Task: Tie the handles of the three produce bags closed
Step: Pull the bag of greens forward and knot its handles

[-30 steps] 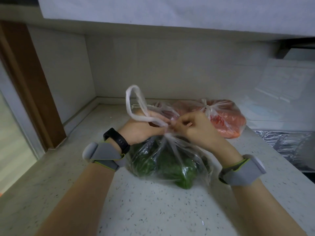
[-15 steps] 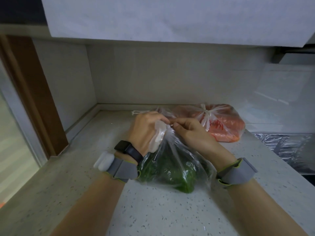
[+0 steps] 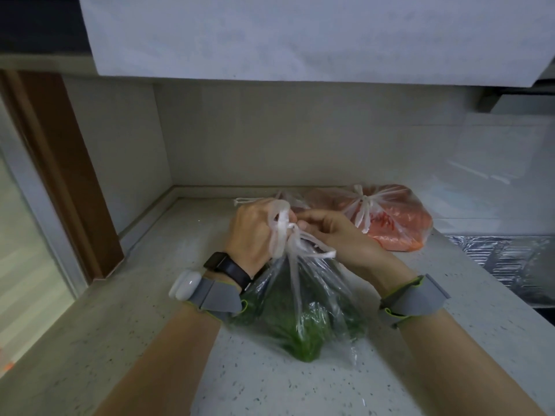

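A clear bag of green produce (image 3: 303, 316) lies on the speckled counter (image 3: 150, 340) in front of me. Its white handles (image 3: 289, 235) are gathered and twisted together above it. My left hand (image 3: 255, 232) is closed around one handle loop. My right hand (image 3: 333, 232) pinches the other handle at the crossing, and a loose handle end drapes over its wrist side. Behind, a bag of orange-red produce (image 3: 393, 217) lies with its handles knotted (image 3: 362, 202). Part of a third bag (image 3: 285, 197) shows behind my hands, mostly hidden.
The counter ends in a corner against pale walls at the back left. A brown door frame (image 3: 69, 175) stands at the left. A foil-covered surface (image 3: 510, 262) lies at the right. A white cabinet (image 3: 300, 37) hangs overhead.
The tall handle loop in my left hand has been pulled down and wrapped around the other handle. Both hands have drawn together at the bag's neck. A handle end now lies over my right hand.
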A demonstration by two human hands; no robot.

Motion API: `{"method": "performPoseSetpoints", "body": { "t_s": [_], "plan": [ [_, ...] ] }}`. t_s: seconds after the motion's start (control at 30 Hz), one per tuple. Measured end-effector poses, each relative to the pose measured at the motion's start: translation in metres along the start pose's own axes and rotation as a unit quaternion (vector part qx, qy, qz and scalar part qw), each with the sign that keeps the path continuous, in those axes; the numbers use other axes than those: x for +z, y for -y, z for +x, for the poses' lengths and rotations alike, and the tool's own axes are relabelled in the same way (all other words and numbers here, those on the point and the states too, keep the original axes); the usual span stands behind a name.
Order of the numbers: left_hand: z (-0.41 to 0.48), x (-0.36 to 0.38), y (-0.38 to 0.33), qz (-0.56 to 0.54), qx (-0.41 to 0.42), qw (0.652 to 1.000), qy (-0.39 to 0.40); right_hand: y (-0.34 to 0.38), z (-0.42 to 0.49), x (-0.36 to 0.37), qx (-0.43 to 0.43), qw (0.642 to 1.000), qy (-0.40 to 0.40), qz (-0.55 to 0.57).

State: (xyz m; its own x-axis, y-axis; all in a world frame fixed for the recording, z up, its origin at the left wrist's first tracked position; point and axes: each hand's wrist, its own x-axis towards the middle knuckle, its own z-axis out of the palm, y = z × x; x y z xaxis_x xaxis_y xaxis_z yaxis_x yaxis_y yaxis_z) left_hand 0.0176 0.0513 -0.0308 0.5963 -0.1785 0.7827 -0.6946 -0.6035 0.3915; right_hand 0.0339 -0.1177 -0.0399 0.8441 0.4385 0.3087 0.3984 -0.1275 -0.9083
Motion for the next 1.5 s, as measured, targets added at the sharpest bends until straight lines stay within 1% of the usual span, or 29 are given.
{"method": "performPoseSetpoints", "body": {
  "t_s": [0.07, 0.13, 0.23, 0.33, 0.4, 0.47, 0.53, 0.57, 0.63, 0.8, 0.83, 0.9, 0.93, 1.03, 1.1, 1.23, 1.37, 1.5],
  "plan": [
    [-0.002, -0.001, -0.003, -0.035, -0.045, 0.998, -0.018, -0.002, 0.004, 0.000, 0.011, 1.000, -0.005, 0.010],
    [-0.003, 0.000, -0.001, -0.046, -0.067, 0.997, -0.013, -0.006, 0.006, -0.001, 0.029, 0.999, 0.003, 0.023],
    [-0.004, 0.000, 0.007, -0.096, -0.077, 0.992, 0.040, -0.010, 0.008, -0.002, 0.054, 0.998, 0.021, 0.028],
    [-0.007, -0.009, 0.014, -0.131, -0.089, 0.983, 0.095, -0.013, 0.009, -0.001, 0.035, 0.999, 0.022, -0.014],
    [-0.011, -0.017, 0.015, -0.146, -0.088, 0.979, 0.112, -0.011, 0.010, 0.001, 0.012, 0.998, 0.035, -0.042],
    [-0.015, -0.021, 0.017, -0.165, -0.080, 0.977, 0.106, -0.010, 0.012, 0.002, -0.018, 0.994, 0.045, -0.101],
    [-0.018, -0.021, 0.019, -0.191, -0.078, 0.975, 0.077, -0.014, 0.013, -0.001, -0.049, 0.984, 0.036, -0.167],
    [-0.019, -0.021, 0.020, -0.208, -0.087, 0.973, 0.057, -0.016, 0.013, -0.003, -0.060, 0.981, 0.029, -0.182],
    [-0.021, -0.019, 0.018, -0.233, -0.115, 0.965, 0.029, -0.020, 0.013, -0.007, -0.077, 0.983, 0.012, -0.165],
    [-0.022, -0.014, 0.012, -0.320, -0.207, 0.925, 0.010, -0.020, 0.012, -0.005, -0.102, 0.993, -0.048, -0.038],
    [-0.022, -0.014, 0.011, -0.352, -0.222, 0.909, 0.009, -0.020, 0.013, -0.005, -0.101, 0.993, -0.052, -0.018],
    [-0.021, -0.014, 0.006, -0.443, -0.249, 0.861, 0.020, -0.020, 0.013, -0.004, -0.094, 0.995, -0.046, 0.003],
    [-0.020, -0.014, 0.004, -0.473, -0.259, 0.842, 0.027, -0.020, 0.013, -0.004, -0.092, 0.995, -0.040, 0.004],
    [-0.020, -0.014, -0.002, -0.485, -0.291, 0.824, 0.019, -0.021, 0.011, -0.007, -0.088, 0.995, -0.024, -0.029],
    [-0.018, -0.015, -0.003, -0.492, -0.332, 0.804, 0.018, -0.024, 0.010, -0.010, -0.084, 0.994, -0.020, -0.067],
    [-0.016, -0.026, -0.001, -0.489, -0.410, 0.768, 0.060, -0.030, 0.009, -0.012, -0.070, 0.994, -0.025, -0.079],
    [-0.017, -0.043, 0.009, -0.477, -0.453, 0.746, 0.101, -0.031, 0.010, -0.001, -0.071, 0.994, -0.021, -0.075],
    [-0.016, -0.052, 0.017, -0.470, -0.477, 0.737, 0.092, -0.031, 0.015, 0.007, -0.075, 0.995, -0.031, -0.061]
  ]
}}
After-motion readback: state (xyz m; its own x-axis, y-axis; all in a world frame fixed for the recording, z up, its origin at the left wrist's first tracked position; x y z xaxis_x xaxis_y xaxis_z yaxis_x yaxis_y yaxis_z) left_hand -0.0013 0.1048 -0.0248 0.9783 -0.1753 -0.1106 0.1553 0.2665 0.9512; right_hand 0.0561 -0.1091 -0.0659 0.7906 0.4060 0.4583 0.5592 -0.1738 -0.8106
